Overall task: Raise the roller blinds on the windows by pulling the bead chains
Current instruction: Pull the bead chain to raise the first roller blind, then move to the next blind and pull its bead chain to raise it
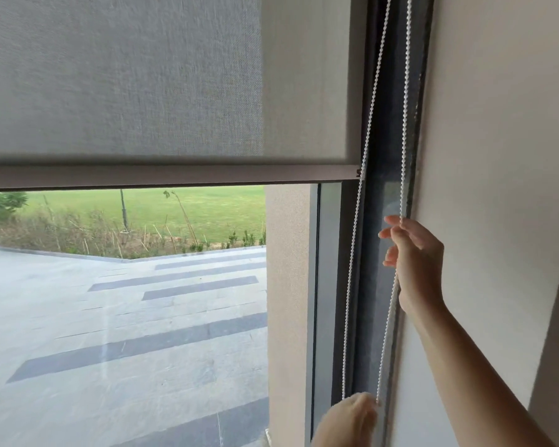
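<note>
Bead chain (373, 101) hangs near-vertical right of the half-raised roller blind (120, 79); right hand (413, 262) loosely pinches it, left hand (349, 421) grips lower.

Two bare hands: the right hand (413, 262) with a bare, sleeveless forearm, the left hand (347, 421) without rings or gloves.
</note>
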`<act>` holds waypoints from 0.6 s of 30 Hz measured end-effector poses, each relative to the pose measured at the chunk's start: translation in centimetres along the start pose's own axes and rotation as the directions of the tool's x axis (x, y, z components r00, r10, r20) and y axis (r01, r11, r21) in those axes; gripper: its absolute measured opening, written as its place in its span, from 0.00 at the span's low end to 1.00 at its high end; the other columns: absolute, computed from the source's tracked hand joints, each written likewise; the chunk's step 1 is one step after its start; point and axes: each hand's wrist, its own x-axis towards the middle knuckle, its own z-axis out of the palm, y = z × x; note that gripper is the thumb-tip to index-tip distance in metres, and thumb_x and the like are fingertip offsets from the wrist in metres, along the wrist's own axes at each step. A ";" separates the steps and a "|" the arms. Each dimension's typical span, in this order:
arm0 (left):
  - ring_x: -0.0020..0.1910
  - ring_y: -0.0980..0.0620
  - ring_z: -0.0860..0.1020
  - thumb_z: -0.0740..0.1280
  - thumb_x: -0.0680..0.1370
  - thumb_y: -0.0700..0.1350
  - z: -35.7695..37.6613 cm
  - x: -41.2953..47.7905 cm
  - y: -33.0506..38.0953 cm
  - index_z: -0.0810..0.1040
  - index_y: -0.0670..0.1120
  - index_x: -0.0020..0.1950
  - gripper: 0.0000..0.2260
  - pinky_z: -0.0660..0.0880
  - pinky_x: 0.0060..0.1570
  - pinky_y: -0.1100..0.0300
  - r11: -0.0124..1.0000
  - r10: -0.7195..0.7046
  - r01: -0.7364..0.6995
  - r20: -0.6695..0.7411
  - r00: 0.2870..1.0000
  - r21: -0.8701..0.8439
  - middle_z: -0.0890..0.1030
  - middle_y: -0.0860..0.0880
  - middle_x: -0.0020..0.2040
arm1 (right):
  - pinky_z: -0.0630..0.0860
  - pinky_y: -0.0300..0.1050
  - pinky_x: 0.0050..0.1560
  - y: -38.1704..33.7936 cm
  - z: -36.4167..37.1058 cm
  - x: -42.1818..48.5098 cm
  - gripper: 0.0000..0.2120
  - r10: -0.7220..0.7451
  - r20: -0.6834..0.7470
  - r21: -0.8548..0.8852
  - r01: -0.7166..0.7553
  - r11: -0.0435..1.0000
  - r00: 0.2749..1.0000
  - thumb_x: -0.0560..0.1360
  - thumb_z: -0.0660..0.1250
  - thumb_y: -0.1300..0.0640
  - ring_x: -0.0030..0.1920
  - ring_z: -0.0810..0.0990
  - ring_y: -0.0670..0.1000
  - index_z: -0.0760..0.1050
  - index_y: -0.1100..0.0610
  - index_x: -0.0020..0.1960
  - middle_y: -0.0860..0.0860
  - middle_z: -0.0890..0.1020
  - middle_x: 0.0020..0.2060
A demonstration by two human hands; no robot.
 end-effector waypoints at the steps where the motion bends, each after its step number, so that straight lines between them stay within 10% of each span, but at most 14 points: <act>1: 0.53 0.45 0.77 0.55 0.81 0.51 -1.1 0.3 0.0 0.69 0.54 0.57 0.08 0.76 0.54 0.51 1.000 -0.031 0.031 -0.038 0.999 0.001 0.78 0.49 0.57 | 0.74 0.39 0.34 0.2 0.0 0.6 0.13 0.041 -0.027 0.003 -0.041 0.999 0.999 0.76 0.61 0.63 0.32 0.76 0.45 0.80 0.49 0.51 0.51 0.82 0.42; 7: 0.55 0.53 0.80 0.58 0.82 0.48 -9.7 0.2 -3.4 0.74 0.50 0.65 0.13 0.77 0.55 0.61 0.994 -0.018 0.048 -0.279 0.960 0.103 0.79 0.52 0.64 | 0.63 0.51 0.69 0.6 1.2 1.4 0.32 -0.151 -0.152 -0.288 0.102 0.952 0.977 0.70 0.62 0.63 0.70 0.64 0.56 0.61 0.52 0.73 0.56 0.66 0.72; 11: 0.60 0.53 0.77 0.61 0.81 0.48 -17.0 -2.2 -6.2 0.75 0.50 0.64 0.12 0.75 0.58 0.56 0.967 0.011 0.124 -0.523 0.853 0.222 0.79 0.52 0.63 | 0.53 0.56 0.74 0.8 4.8 -0.1 0.35 -0.507 0.008 -0.484 0.446 0.752 0.862 0.68 0.62 0.62 0.74 0.58 0.63 0.60 0.56 0.75 0.62 0.60 0.74; 18: 0.63 0.50 0.75 0.58 0.79 0.47 -28.0 -13.8 -10.9 0.76 0.48 0.63 0.14 0.72 0.59 0.55 0.848 -0.052 0.415 -0.729 0.682 0.328 0.78 0.50 0.65 | 0.55 0.60 0.74 1.7 17.4 -7.4 0.32 -0.475 0.396 -0.311 0.601 0.736 0.786 0.72 0.61 0.62 0.77 0.52 0.61 0.59 0.53 0.75 0.61 0.56 0.77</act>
